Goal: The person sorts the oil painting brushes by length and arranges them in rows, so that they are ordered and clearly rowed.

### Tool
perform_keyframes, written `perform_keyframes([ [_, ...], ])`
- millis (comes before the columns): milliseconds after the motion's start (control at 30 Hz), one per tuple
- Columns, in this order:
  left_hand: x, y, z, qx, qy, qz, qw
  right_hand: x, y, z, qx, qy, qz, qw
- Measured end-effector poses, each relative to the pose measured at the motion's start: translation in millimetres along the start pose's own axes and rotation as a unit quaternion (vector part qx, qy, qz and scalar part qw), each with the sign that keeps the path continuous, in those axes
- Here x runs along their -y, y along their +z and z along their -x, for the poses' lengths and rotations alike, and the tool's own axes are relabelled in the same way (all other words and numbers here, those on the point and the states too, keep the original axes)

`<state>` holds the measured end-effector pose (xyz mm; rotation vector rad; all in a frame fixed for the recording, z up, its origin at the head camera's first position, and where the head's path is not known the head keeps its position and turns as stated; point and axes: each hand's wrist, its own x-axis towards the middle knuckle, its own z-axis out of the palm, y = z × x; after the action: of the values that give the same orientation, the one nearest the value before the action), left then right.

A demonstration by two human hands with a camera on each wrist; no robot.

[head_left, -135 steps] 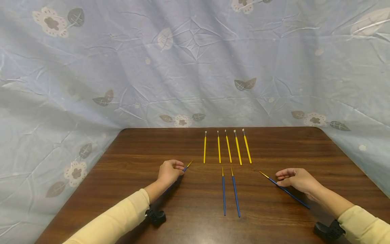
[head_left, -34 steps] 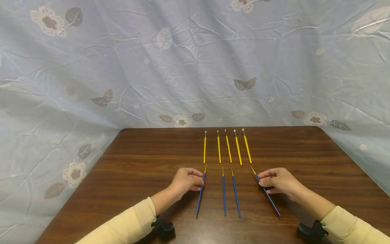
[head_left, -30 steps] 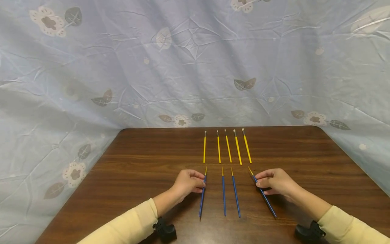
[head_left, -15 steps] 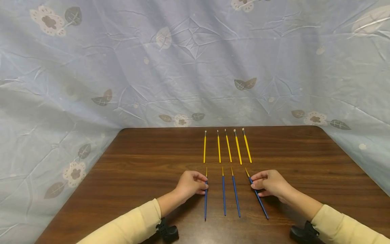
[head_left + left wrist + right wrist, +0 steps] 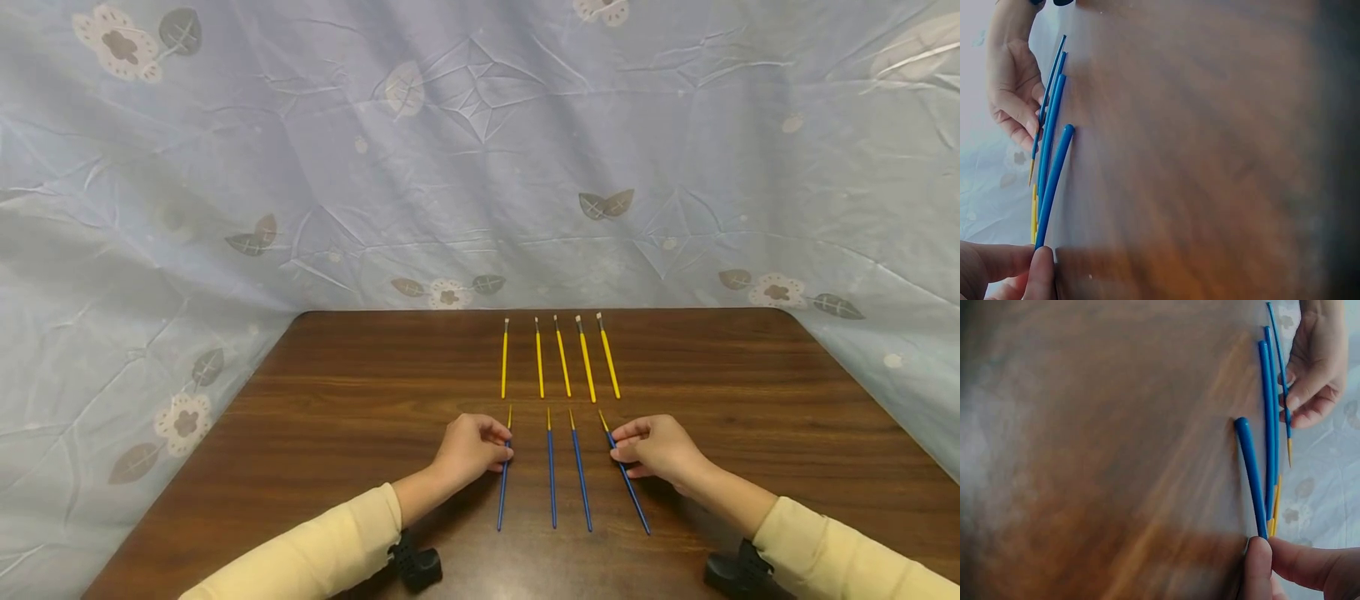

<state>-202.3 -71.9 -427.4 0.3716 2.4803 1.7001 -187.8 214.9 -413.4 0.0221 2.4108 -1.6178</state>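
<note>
My left hand pinches a blue paintbrush with a golden tip, left of the middle of the table. On the other side my right hand pinches a second blue paintbrush, which leans with its tip toward the left. Between the hands lie two more blue paintbrushes, one nearer the left and one nearer the right, side by side with their tips pointing away from me. In the left wrist view, thumb and finger meet on the brush handle; the right wrist view shows the same kind of grip on the other handle.
Beyond the blue brushes, several yellow flat paintbrushes lie in a row, bristles toward the far edge. The brown wooden table meets a patterned grey curtain at the back and sides. Black wrist cameras sit under both sleeves.
Both hands have brought their blue paintbrushes inward toward the middle pair, the left hand moving right and the right hand moving left. Both brushes now stand closer to upright in the head view.
</note>
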Motion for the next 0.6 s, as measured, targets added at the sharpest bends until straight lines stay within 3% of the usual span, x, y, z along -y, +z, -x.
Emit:
perform_keyframes([
  [600,-3.1,2.8,0.0,0.002,-0.008,-0.005,1.0000,0.2,4.4,-0.7,-0.016,-0.004,0.032,0.9993],
])
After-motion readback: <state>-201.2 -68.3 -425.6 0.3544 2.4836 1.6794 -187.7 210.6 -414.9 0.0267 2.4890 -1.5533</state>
